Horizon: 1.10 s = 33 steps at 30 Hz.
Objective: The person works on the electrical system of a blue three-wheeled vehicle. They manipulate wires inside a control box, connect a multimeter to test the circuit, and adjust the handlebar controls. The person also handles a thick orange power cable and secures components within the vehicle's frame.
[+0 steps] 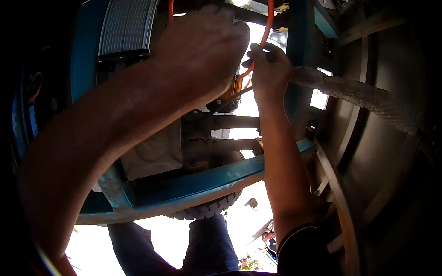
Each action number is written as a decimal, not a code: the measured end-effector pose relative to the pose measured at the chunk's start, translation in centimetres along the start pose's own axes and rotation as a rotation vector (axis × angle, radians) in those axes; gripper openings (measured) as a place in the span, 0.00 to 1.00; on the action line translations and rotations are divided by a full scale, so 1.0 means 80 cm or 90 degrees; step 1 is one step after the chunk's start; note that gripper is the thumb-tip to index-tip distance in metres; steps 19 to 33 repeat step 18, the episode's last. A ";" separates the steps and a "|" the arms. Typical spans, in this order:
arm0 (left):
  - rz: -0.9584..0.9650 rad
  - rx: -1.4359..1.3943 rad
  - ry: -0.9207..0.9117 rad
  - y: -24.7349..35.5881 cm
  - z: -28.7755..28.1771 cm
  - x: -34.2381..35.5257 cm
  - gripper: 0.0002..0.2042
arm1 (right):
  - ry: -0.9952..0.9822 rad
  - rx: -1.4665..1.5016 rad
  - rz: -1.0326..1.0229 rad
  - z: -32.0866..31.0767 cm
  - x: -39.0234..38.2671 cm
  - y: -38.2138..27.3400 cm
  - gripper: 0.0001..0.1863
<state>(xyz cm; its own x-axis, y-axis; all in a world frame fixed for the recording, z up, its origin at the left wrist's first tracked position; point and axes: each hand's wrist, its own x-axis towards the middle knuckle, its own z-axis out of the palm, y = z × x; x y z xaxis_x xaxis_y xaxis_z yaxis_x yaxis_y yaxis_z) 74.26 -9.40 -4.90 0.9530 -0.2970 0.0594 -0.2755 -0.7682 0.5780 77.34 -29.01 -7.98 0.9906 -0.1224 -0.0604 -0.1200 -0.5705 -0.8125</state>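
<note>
My left hand [202, 48] is closed in a fist at the top middle, above the machine's frame. Its fingers are turned away, so whatever it grips is hidden. To its right, my right hand [272, 69] has thumb and fingers closed around an orange cable [269, 23]. The cable comes down from the top edge, passes through these fingers and curves left toward an orange-and-black component [232, 92]. That component is partly covered by my left wrist. A thin dark strip [235, 95] slants between it and my right wrist.
A finned metal block [128, 27] stands at upper left. Blue frame bars [207, 181] cross in front, with a grey box [154, 154] behind and a treaded tyre [207, 207] below. A rough grey wrapped tube [359, 92] runs along the right, beside a metal panel with ribs [350, 133].
</note>
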 end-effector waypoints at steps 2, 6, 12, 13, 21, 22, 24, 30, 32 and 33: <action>-0.102 -0.197 -0.314 0.036 0.011 0.034 0.15 | 0.041 -0.007 0.019 -0.014 -0.017 -0.004 0.12; -0.202 -0.496 -0.346 0.050 0.135 0.068 0.12 | 0.057 0.134 0.162 -0.026 -0.055 0.000 0.13; -0.342 -0.573 -0.200 0.085 0.178 0.069 0.10 | 0.220 0.442 0.383 -0.062 -0.104 0.055 0.19; -0.384 -0.602 -0.157 0.087 0.179 0.076 0.08 | 0.296 0.453 0.458 -0.065 -0.109 0.060 0.19; -0.421 -0.736 -0.054 0.075 0.209 0.098 0.18 | 0.286 0.464 0.453 -0.069 -0.100 0.115 0.34; -0.421 -0.736 -0.054 0.075 0.209 0.098 0.18 | 0.286 0.464 0.453 -0.069 -0.100 0.115 0.34; -0.421 -0.736 -0.054 0.075 0.209 0.098 0.18 | 0.286 0.464 0.453 -0.069 -0.100 0.115 0.34; -0.421 -0.736 -0.054 0.075 0.209 0.098 0.18 | 0.286 0.464 0.453 -0.069 -0.100 0.115 0.34; -0.421 -0.736 -0.054 0.075 0.209 0.098 0.18 | 0.286 0.464 0.453 -0.069 -0.100 0.115 0.34; -0.421 -0.736 -0.054 0.075 0.209 0.098 0.18 | 0.286 0.464 0.453 -0.069 -0.100 0.115 0.34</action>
